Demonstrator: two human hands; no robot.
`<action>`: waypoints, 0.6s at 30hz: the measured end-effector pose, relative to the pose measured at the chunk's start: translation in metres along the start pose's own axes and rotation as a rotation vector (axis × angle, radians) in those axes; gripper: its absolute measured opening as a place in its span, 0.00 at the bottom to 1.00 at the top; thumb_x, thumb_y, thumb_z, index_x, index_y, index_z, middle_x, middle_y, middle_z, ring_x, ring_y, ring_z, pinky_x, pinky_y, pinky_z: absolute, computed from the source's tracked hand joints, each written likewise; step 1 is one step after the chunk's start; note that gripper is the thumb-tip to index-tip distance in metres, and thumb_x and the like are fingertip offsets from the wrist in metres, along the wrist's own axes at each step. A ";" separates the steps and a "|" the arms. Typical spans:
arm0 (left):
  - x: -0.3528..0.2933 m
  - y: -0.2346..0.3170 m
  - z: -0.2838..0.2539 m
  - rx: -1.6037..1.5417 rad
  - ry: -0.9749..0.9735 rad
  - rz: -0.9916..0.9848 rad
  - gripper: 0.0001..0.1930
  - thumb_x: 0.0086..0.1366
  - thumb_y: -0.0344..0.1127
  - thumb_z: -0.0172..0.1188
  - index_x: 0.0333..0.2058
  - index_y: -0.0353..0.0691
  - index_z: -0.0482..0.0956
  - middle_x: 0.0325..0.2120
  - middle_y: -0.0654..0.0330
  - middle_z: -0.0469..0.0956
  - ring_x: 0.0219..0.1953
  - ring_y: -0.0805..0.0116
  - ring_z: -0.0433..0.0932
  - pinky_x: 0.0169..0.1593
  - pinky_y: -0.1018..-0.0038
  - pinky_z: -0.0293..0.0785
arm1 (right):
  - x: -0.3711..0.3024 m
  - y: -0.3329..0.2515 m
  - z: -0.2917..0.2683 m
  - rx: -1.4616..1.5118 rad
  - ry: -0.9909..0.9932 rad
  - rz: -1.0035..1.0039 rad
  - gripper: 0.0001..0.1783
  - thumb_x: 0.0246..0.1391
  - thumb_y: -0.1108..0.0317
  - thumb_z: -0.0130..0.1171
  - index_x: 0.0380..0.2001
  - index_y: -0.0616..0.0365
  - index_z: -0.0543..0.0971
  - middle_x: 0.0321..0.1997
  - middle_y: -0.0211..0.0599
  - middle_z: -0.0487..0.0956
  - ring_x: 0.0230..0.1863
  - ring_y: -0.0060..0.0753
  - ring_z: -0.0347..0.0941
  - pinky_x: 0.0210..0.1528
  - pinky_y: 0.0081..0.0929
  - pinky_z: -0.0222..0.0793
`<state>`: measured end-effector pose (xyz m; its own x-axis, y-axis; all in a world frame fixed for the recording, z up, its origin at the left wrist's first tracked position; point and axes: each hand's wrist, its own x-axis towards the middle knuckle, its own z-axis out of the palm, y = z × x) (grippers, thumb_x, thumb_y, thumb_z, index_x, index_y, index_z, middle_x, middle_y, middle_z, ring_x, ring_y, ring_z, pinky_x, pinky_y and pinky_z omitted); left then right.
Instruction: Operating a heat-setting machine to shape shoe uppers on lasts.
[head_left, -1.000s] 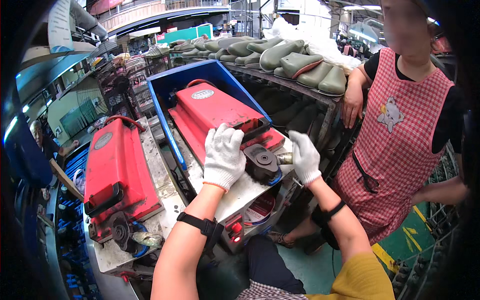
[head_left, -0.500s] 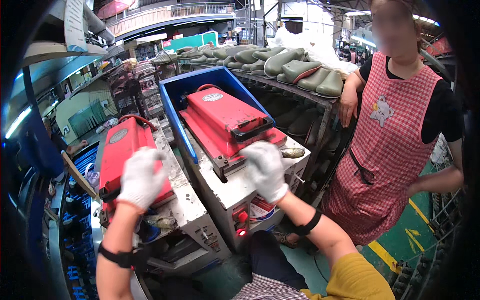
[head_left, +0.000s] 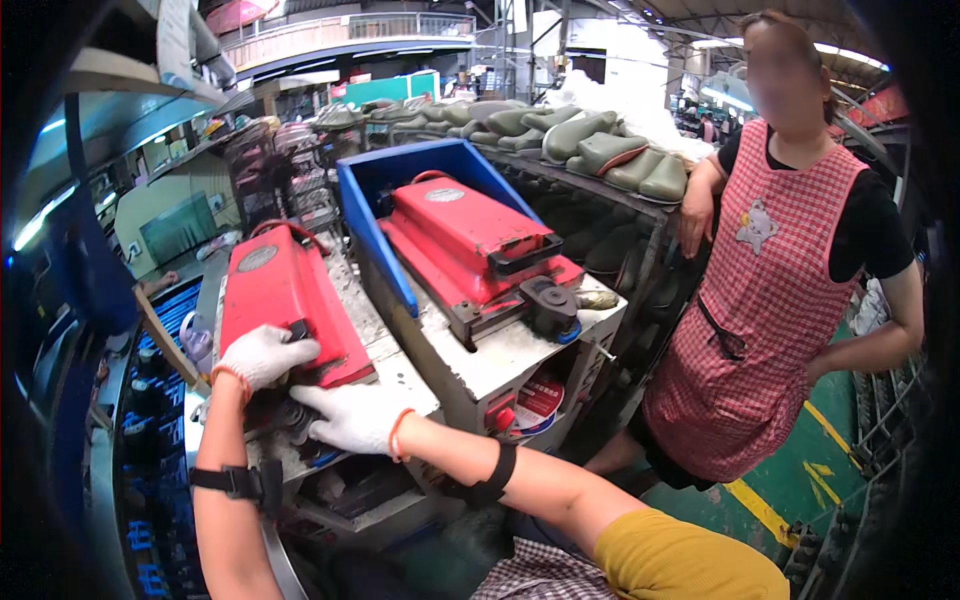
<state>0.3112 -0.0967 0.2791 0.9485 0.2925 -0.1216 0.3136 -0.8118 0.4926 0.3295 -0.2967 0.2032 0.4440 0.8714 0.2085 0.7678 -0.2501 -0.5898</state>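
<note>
Nearest me, my white-gloved left hand (head_left: 262, 355) curls its fingers over the front edge of the closed red metal press mould (head_left: 285, 300) on the left of the grey workbench (head_left: 500, 355). My right hand (head_left: 345, 415), fingers loosely spread, rests flat just under that edge; whether it grips, I cannot tell. Beyond stand a second red mould (head_left: 470, 235) against a blue tray (head_left: 375, 225), then green boots (head_left: 600, 150), with a person in a red checked apron (head_left: 765, 330) at right.

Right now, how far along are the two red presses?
Done, by the look: the right red press sits shut, nobody touching it. In hand: left hand grips the left red press at its front edge, right hand just below it. Left: can't tell what's inside either.
</note>
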 end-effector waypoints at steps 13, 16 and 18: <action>0.030 -0.012 -0.009 -0.137 -0.293 0.048 0.23 0.63 0.61 0.68 0.32 0.45 0.87 0.24 0.66 0.82 0.24 0.73 0.76 0.29 0.72 0.71 | -0.005 0.010 -0.009 0.317 -0.047 -0.022 0.37 0.63 0.60 0.62 0.73 0.61 0.69 0.71 0.51 0.76 0.72 0.42 0.72 0.74 0.34 0.65; 0.020 -0.007 -0.018 -0.186 -0.312 0.045 0.25 0.64 0.64 0.67 0.34 0.46 0.85 0.24 0.67 0.81 0.23 0.74 0.75 0.29 0.72 0.72 | 0.002 0.014 -0.001 0.358 -0.042 -0.015 0.36 0.63 0.66 0.63 0.72 0.61 0.70 0.71 0.50 0.76 0.71 0.39 0.73 0.74 0.32 0.65; 0.018 -0.008 -0.018 -0.229 -0.337 0.027 0.26 0.64 0.66 0.67 0.35 0.46 0.85 0.25 0.67 0.82 0.23 0.75 0.76 0.29 0.73 0.72 | 0.001 0.009 -0.001 0.385 -0.052 0.018 0.35 0.63 0.66 0.63 0.72 0.63 0.70 0.70 0.50 0.77 0.69 0.38 0.74 0.73 0.31 0.66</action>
<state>0.3249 -0.0758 0.2888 0.9299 0.0594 -0.3631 0.3060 -0.6727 0.6737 0.3376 -0.2982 0.1993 0.4242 0.8911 0.1610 0.5263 -0.0980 -0.8446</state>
